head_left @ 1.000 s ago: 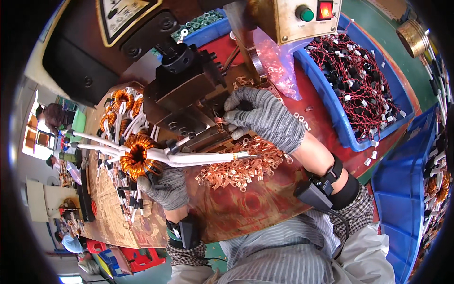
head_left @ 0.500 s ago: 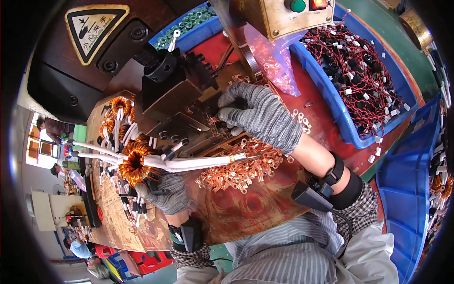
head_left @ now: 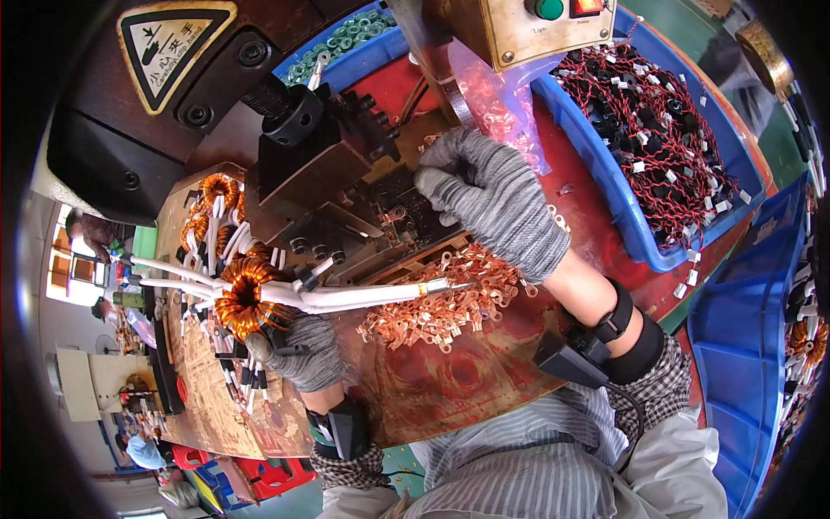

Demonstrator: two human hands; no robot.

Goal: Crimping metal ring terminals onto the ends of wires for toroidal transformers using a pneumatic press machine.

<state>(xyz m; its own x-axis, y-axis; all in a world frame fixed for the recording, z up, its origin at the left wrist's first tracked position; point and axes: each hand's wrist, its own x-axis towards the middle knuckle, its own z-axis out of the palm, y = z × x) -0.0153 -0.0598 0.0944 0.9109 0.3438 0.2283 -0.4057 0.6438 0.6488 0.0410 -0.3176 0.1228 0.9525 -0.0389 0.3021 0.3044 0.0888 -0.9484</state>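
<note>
Coil with white leads sits in front of the black press, grasped from its near side by the gloved left hand, whose curled fingers are partly hidden. The gloved right hand is half closed just to the right of the press, thumb and forefinger bent with a gap between them; whether it holds anything cannot be told. A small ring lug rests low on the press. To the press's right, a blue bin brims with red-and-black wires and white connectors, near a translucent bag of copper-coloured pieces. Behind the press, which partly screens it, a smaller blue container holds green rings. Copper lugs lie heaped on the red tabletop in front of the press, the leads crossing above them. More coils crowd left of the press; a control box with a glowing red switch stands right of it.
</note>
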